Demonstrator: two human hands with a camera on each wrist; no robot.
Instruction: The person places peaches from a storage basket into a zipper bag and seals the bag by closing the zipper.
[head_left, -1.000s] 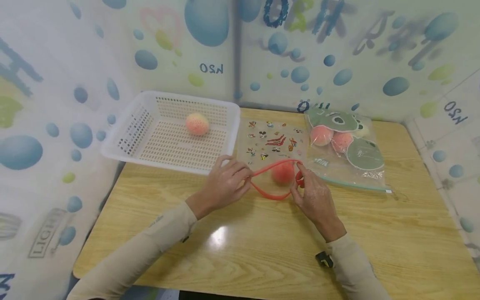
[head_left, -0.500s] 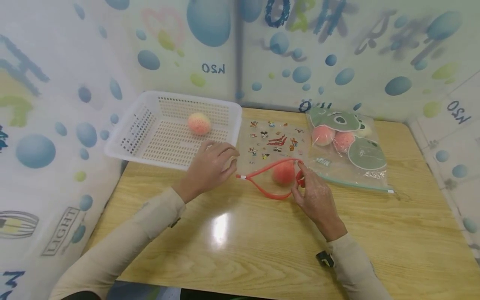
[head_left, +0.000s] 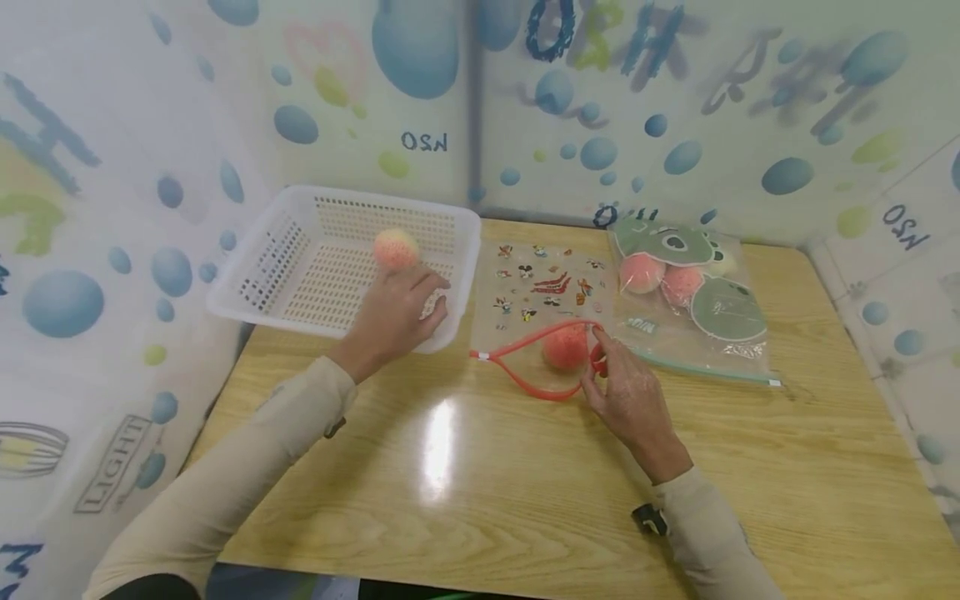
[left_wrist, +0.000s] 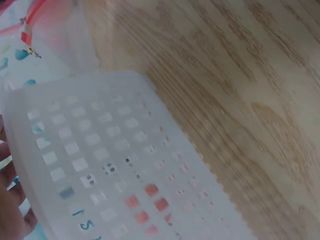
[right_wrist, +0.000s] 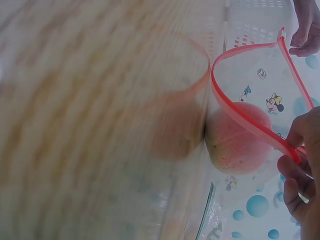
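In the head view my left hand (head_left: 393, 312) is over the front of the white plastic basket (head_left: 225, 292), fingers loosely bent. A pink-and-yellow peach (head_left: 395, 247) lies in the basket just beyond those fingers; whether they touch it is hidden. My right hand (head_left: 630, 396) pinches the red zip edge of a clear zip bag (head_left: 495, 287) printed with cartoon figures. The bag's mouth gapes, and a reddish peach (head_left: 564, 346) lies inside it. In the right wrist view, thumb and fingers (right_wrist: 295, 167) hold the red strip beside that peach (right_wrist: 240, 142).
A second clear zip bag (head_left: 705, 358) with a green seal lies at the right, holding peaches and green cut-out shapes. The wooden table (head_left: 525, 500) backs onto a wall printed with blue drops. The basket's side (left_wrist: 95, 125) fills much of the left wrist view.
My left hand has let go of the red zip edge and moved left over the basket to the peach there. The right hand has stayed on the bag's edge.
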